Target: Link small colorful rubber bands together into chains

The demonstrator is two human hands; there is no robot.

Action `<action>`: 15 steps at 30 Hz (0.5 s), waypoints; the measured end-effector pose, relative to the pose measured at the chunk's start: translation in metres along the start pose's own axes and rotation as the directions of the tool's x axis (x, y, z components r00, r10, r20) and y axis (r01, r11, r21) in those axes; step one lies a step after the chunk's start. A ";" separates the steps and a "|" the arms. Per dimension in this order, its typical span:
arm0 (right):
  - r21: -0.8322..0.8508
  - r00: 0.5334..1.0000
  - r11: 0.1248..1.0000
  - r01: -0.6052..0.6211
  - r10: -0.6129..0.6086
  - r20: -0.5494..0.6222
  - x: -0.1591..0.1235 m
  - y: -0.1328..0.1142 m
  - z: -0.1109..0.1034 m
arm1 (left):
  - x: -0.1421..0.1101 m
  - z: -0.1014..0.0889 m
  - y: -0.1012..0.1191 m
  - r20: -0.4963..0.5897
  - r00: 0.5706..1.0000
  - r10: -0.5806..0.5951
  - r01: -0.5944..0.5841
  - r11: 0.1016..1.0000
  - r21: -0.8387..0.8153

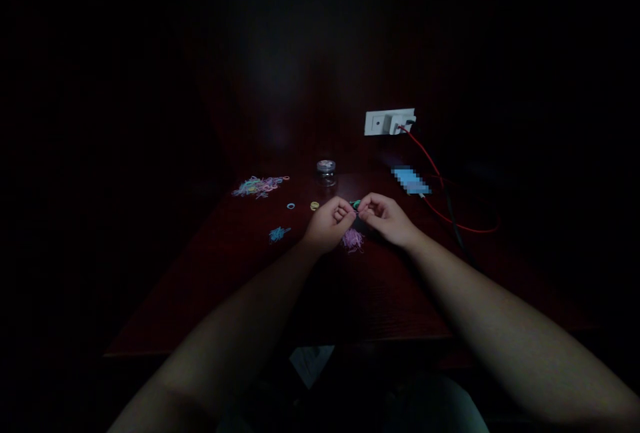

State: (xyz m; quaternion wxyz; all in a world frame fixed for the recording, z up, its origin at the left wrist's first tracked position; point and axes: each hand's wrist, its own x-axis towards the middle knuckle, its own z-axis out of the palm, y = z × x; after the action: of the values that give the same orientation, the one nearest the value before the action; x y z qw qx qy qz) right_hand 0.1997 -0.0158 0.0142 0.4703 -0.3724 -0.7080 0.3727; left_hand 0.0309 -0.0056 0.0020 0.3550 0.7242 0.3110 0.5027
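Note:
My left hand [333,225] and my right hand [386,218] meet fingertip to fingertip above the table, both closed in a pinch. What lies between the tips is too small to make out. Just below them is a pile of purple rubber bands [353,241]. Some green bands [357,204] show behind the fingertips, partly hidden. To the left of my left hand are a few yellow bands [315,206], a light blue band [291,206] and a heap of blue rubber bands [278,233].
A larger mixed-colour pile of bands [259,186] lies at the back left. A small clear round jar [326,167] stands at the back. On the right, a phone [411,180] lies with a red cable [425,146] running to a wall socket [377,123]. The dark red table [210,286] is dimly lit.

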 end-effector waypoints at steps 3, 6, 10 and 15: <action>-0.031 1.000 0.999 0.007 -0.007 0.007 0.000 0.000 0.000 | 0.000 0.000 -0.001 -0.001 1.000 -0.003 0.003 1.000 0.004; -0.050 1.000 0.999 0.010 -0.010 -0.002 0.000 0.001 -0.001 | 0.000 0.000 -0.001 -0.004 1.000 0.011 -0.011 1.000 0.013; -0.058 1.000 0.998 0.004 -0.004 -0.009 0.000 0.002 -0.002 | 0.000 -0.001 -0.001 -0.011 1.000 0.026 -0.025 0.999 0.033; -0.053 1.000 0.999 0.009 -0.010 -0.017 0.000 0.004 -0.002 | 0.000 -0.002 0.000 -0.021 1.000 0.019 -0.018 0.998 0.062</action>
State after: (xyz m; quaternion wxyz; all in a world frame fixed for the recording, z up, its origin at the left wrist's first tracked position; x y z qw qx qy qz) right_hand 0.2019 -0.0134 0.0113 0.4681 -0.3846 -0.7154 0.3482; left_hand 0.0290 -0.0049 0.0028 0.3246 0.7321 0.3236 0.5039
